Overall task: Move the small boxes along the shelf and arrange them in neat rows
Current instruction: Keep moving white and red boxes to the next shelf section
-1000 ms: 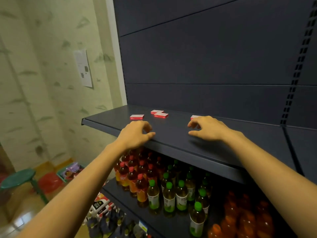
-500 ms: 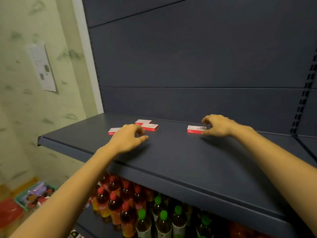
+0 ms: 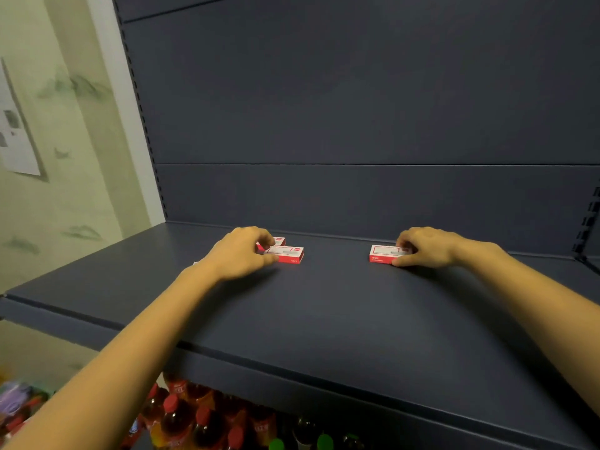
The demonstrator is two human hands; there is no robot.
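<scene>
Small red-and-white boxes lie flat near the back of a dark grey shelf (image 3: 324, 313). My left hand (image 3: 238, 253) pinches the left end of one box (image 3: 289, 254) between thumb and fingers. A second box (image 3: 278, 241) lies just behind it, mostly covered by my fingers. A white sliver at my left wrist may be a third box, nearly all hidden. Further right, my right hand (image 3: 428, 246) grips the right end of another box (image 3: 383, 254), thumb at its front edge and fingers curled over its top.
The shelf's dark back panel (image 3: 357, 125) rises right behind the boxes, with a slotted upright (image 3: 587, 222) at the right. Under the shelf stand drink bottles with red caps (image 3: 181, 414) and green caps (image 3: 277, 444). A pale patterned wall (image 3: 65, 157) closes the left side.
My left hand moved forward and right onto the pair of boxes and closed on the front one. My right hand slid further over its box. The camera came closer to the shelf.
</scene>
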